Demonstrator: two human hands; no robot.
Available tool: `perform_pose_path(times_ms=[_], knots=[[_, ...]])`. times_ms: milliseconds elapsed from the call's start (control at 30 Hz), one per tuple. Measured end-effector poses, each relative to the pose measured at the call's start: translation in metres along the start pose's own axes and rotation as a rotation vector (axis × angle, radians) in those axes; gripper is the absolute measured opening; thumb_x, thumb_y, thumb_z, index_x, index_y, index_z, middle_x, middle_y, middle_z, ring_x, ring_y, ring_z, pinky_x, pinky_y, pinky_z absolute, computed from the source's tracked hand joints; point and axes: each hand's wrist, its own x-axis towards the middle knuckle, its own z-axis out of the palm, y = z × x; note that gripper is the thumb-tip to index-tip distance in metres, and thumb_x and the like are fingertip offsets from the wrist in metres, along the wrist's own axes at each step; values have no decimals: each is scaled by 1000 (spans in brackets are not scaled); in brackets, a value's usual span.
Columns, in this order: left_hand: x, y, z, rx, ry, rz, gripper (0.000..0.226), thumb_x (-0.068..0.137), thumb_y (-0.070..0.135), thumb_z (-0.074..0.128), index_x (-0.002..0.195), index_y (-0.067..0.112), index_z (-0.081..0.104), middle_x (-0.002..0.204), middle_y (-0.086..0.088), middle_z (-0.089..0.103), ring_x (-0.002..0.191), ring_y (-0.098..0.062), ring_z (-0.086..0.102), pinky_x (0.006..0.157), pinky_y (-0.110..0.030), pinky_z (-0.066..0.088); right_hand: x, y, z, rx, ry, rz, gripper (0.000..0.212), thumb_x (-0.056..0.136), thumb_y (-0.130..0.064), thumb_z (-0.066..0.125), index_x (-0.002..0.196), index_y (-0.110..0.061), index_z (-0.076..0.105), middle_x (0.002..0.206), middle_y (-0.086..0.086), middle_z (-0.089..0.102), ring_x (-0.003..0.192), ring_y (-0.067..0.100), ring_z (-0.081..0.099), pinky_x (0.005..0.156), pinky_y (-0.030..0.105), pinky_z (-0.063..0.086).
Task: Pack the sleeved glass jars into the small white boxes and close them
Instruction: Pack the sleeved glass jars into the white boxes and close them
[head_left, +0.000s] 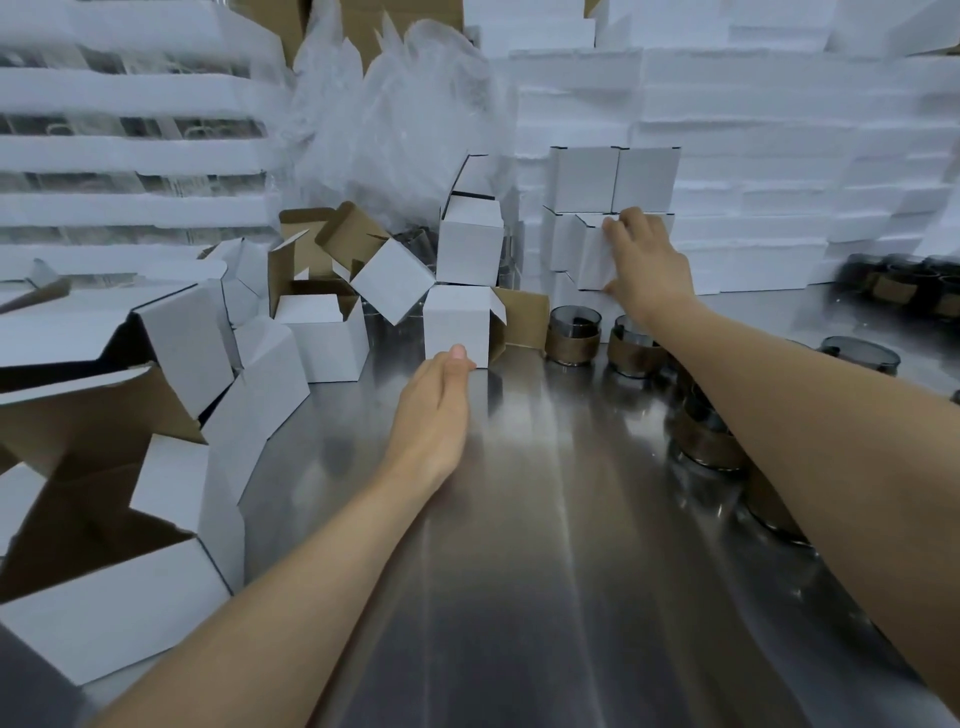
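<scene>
My right hand (641, 265) grips a closed white box (592, 257) at the box stack (587, 179); my left hand (436, 410), fingers straight, touches an open box (454, 325) on the tabletop (545, 493).

Two bare arms reach into view, the left forearm (249, 613) from the lower left and the right forearm (831, 441) from the right edge, both uncovered down to the hands. The left hand (431, 410) at centre shows a short, rounded thumbnail (458, 352); the right hand (644, 260) lies above centre.

The steel table (550, 545) shines with long streaks of light. Along its far edge stand high stacks of white foam sheets (753, 130), with crumpled clear plastic (395, 104) between them
</scene>
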Motion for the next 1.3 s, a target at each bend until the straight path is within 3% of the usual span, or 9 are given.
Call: perform_pose_path(times_ms=[167, 300, 400, 467, 533, 667, 867, 1167, 1300], knots=[[1, 0, 0, 7, 1, -4, 49, 103, 46, 22, 107, 20, 64, 113, 4, 59, 108, -11, 51, 87, -22, 32, -2, 0, -2, 54, -57, 7, 73, 79, 5, 61, 144, -5, 30, 145, 10, 31, 137, 29, 23, 87, 45, 49], [0, 2, 0, -15, 3, -28, 47, 103, 45, 23, 107, 21, 63, 114, 3, 59, 107, -12, 52, 86, -22, 32, -11, -22, -15, 111, 18, 95, 69, 82, -2, 53, 147, -10, 29, 151, 8, 29, 147, 29, 9, 117, 43, 20], [-1, 5, -2, -24, 11, -50, 46, 103, 45, 22, 106, 22, 62, 114, 3, 59, 105, -11, 52, 87, -23, 33, -36, -77, -17, 636, 248, 315, 52, 78, 4, 47, 127, -13, 49, 135, 5, 40, 119, 21, 43, 87, 26, 44], [0, 5, -2, -47, 29, -70, 45, 103, 43, 22, 105, 22, 62, 115, 1, 60, 108, -13, 53, 91, -26, 36, -63, -117, -11, 967, 276, 486, 31, 79, 5, 46, 100, -16, 54, 117, 3, 50, 89, 13, 50, 63, 10, 37], [1, 6, -3, -62, 53, -99, 44, 103, 42, 23, 103, 22, 62, 114, 1, 61, 109, -17, 54, 96, -31, 40, -89, -142, 4, 1096, 215, 553, 20, 82, 2, 46, 86, -14, 56, 104, 6, 60, 82, 15, 52, 63, 12, 36], [4, 7, -2, -66, 79, -131, 41, 103, 41, 23, 98, 26, 60, 111, 2, 61, 105, -21, 57, 96, -35, 43, -99, -145, 22, 943, -43, 577, 21, 87, -6, 47, 87, -9, 68, 103, 9, 67, 92, 24, 61, 72, 27, 44], [5, 6, -1, -95, 89, -117, 38, 104, 37, 25, 87, 31, 58, 110, 1, 60, 100, -19, 56, 95, -36, 45, -87, -148, 30, 666, -239, 443, 44, 89, -39, 58, 130, -28, 48, 119, 1, 64, 110, 25, 58, 78, 33, 40], [5, 4, -2, -9, 187, 25, 24, 99, 12, 38, 112, 11, 58, 120, -3, 51, 87, 4, 50, 71, -5, 32, -91, -150, 26, 673, -197, 324, 10, 94, -27, 58, 99, -19, 56, 103, 4, 60, 94, 23, 57, 75, 34, 44], [0, 7, -8, 90, 274, 120, 43, 87, 3, 50, 129, 9, 47, 144, -2, 39, 131, -11, 36, 103, -16, 27, -114, -152, 16, 618, -145, 142, 4, 93, -18, 53, 93, -15, 50, 98, 2, 44, 83, 22, 46, 67, 34, 37]])
